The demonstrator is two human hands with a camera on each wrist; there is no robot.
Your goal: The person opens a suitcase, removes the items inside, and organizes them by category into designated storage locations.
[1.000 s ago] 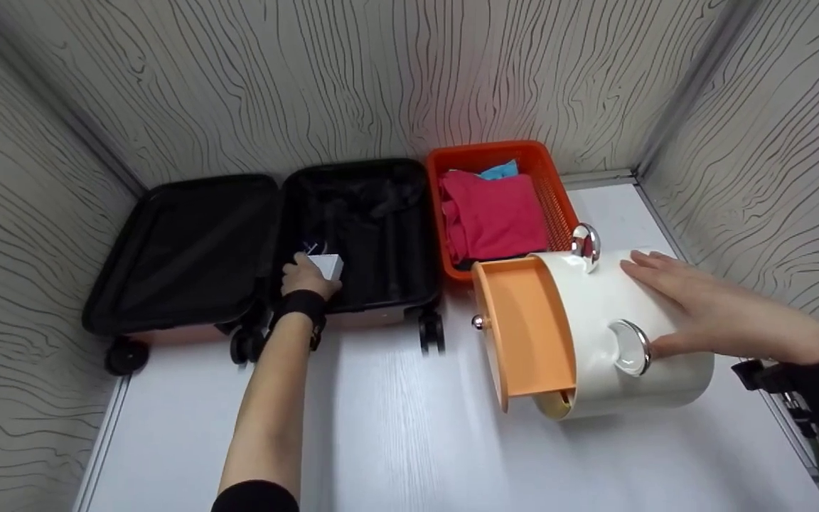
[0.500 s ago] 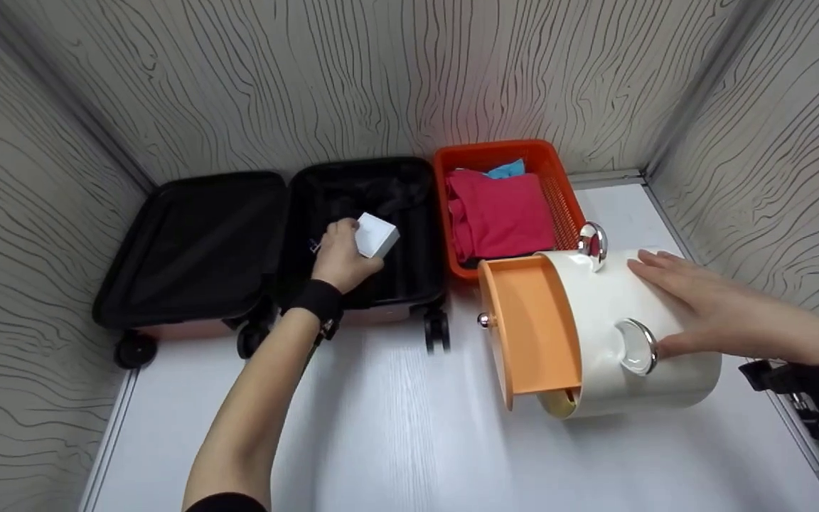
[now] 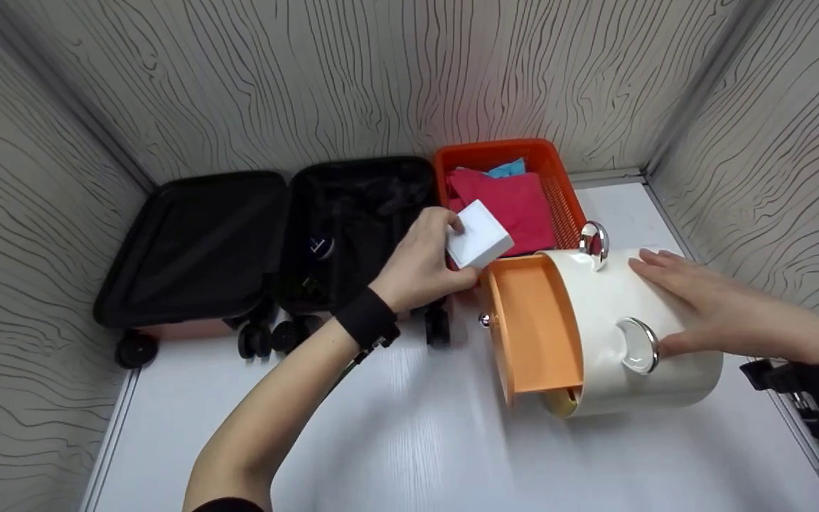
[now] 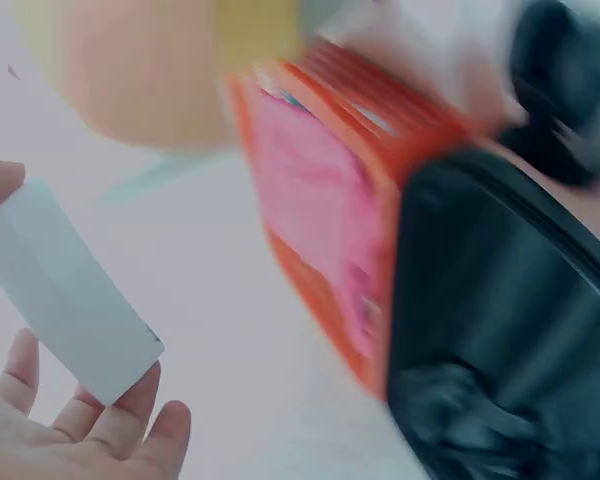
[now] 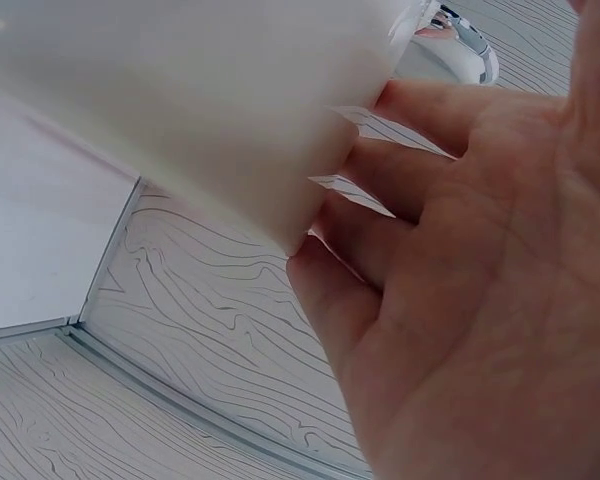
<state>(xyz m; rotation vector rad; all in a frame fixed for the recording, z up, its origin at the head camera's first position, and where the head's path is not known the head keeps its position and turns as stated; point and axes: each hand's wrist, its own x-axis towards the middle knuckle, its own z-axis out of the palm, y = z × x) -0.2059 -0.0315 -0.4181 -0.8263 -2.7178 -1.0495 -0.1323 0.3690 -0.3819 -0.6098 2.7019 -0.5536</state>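
My left hand (image 3: 427, 256) grips a small white box (image 3: 479, 238) between thumb and fingers. In the head view the box overlaps the front of the orange-red basket, just left of the pulled-out orange drawer (image 3: 534, 323). The left wrist view shows the same white box (image 4: 75, 295) with fingertips along its edges. The drawer belongs to a glossy cream cabinet (image 3: 616, 284) with a rounded body and chrome-edged handles. On that cabinet's top rests my right hand (image 3: 719, 309), fingers spread and fairly straight. In the right wrist view its fingertips (image 5: 315, 275) touch the cream surface.
An open suitcase lies at the left, its black lid half (image 3: 196, 249) beside the black-lined half (image 3: 363, 213). Inside the latter is a small dark round item (image 3: 320, 247) with a white mark. The basket (image 3: 559, 192) holds folded pink cloth (image 3: 516, 203) and something blue (image 3: 507, 168).
My left hand has lifted the white box out of the suitcase and carried it right toward the drawer. The dark round item in the suitcase is now uncovered. My right hand stays on the cabinet.
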